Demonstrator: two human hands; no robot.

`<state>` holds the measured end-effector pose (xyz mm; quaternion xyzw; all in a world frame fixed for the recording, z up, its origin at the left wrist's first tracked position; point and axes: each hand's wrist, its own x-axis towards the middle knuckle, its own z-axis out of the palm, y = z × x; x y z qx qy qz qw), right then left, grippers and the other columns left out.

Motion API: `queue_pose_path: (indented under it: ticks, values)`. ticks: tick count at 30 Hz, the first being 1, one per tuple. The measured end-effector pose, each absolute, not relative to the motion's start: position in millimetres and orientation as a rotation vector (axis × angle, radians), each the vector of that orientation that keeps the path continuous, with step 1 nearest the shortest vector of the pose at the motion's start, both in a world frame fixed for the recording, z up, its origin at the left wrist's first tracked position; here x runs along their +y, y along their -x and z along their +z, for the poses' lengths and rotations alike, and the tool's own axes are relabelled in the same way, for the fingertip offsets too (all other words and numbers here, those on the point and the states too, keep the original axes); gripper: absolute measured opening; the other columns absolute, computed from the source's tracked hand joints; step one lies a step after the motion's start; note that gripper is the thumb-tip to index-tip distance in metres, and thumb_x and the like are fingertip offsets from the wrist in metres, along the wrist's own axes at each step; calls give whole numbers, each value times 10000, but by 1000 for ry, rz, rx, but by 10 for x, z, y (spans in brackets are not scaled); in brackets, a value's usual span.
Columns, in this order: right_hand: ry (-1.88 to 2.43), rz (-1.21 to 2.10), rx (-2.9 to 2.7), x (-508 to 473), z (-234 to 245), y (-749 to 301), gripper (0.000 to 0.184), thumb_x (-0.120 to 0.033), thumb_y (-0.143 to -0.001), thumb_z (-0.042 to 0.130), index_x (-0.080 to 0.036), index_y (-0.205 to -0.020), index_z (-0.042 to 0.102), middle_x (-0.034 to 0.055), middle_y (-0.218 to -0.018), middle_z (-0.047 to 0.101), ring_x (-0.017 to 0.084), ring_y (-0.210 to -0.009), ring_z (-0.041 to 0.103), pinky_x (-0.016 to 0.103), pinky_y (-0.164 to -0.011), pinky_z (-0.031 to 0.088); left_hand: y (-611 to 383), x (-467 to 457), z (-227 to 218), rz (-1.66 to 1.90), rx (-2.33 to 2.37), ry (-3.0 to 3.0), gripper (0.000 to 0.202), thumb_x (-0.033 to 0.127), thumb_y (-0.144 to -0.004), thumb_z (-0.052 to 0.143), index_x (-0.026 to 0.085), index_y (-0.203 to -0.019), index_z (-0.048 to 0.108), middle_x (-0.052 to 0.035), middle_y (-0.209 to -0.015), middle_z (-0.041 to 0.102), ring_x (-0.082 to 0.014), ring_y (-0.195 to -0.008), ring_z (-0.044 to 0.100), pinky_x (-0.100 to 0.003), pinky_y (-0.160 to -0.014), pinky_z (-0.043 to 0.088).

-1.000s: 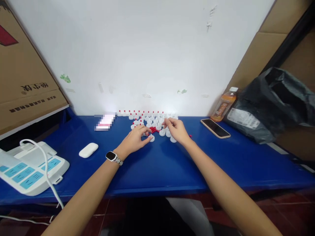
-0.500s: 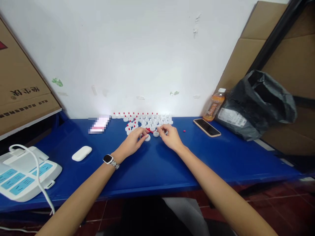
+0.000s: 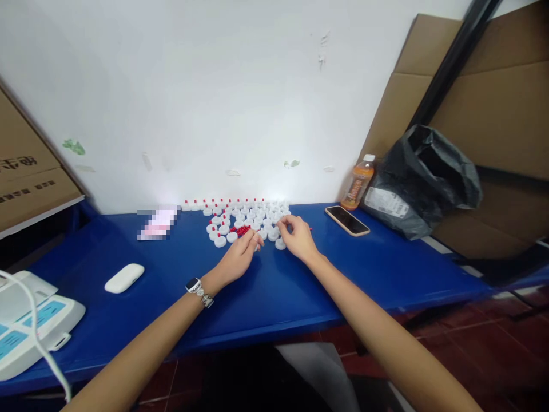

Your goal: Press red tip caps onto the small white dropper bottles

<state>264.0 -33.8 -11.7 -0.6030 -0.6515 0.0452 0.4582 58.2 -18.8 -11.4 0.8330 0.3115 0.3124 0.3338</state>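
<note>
Many small white round caps are gathered against the wall on the blue table, some topped with small red tips. A pile of loose red tips lies among them. My left hand, with a watch on its wrist, is closed in front of the pile. Its fingers are on a white cap that they mostly hide. To the right, my right hand has thumb and forefinger pinched just above a white cap. Whatever is between these fingertips is too small to make out.
A phone, an orange drink bottle and a black plastic bag stand at the right. At the left are a white earbud case, a power strip and a pinkish blurred paper. Cardboard boxes flank both sides.
My left hand has drawn back from the red tips, its fingers now closed round a white cap. The right hand remains pinched by the caps. The whole view has shifted rightward.
</note>
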Motion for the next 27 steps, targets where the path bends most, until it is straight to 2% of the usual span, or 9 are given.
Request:
queue_pose_path:
  ticks: [5,9,12,17,21,27]
  values:
    - [1785,-26,-1523,-470,-140,-3158,168,-325,-919,524,-216,-999,625,17,-739,628,204,-765,573,295,-680,390,-917,-282,-96,646,801,-2190,209,418,-956,491,210,-957,507,52,-709,508,-110,-583,429,-254,-595,353]
    - [1938,70,-1557,-547,-261,-3511,259,-333,-901,577,-195,-1119,584,27,-788,648,189,-723,598,292,-660,402,-1196,-295,-89,649,690,-2219,126,319,-914,526,208,-969,510,32,-778,552,-115,-635,474,-245,-608,373]
    - [1889,72,-1688,-547,-349,-3620,240,-315,-870,638,-183,-1068,614,41,-823,662,187,-766,609,291,-705,428,-1341,-313,-124,659,662,-2223,109,297,-909,519,209,-973,519,23,-800,562,-123,-670,501,-244,-618,389]
    - [1780,133,-1760,-500,-361,-3608,52,-223,-874,629,-183,-863,661,48,-814,681,168,-743,611,278,-710,447,-1357,-351,-166,669,684,-2223,106,302,-919,517,204,-959,529,23,-790,568,-116,-638,482,-243,-596,376]
    - [1758,166,-1768,-516,-330,-3545,88,-201,-882,613,-188,-803,650,41,-788,675,167,-725,607,282,-699,446,-1302,-342,-176,661,711,-2206,127,325,-929,515,204,-961,531,23,-790,564,-115,-626,471,-244,-584,371]
    - [1567,162,-1680,-565,-249,-3364,125,-300,-885,628,-193,-830,657,62,-936,639,175,-805,595,308,-747,460,-1250,-339,-177,676,707,-2149,155,347,-938,519,205,-1002,514,35,-753,516,-113,-608,443,-247,-574,357]
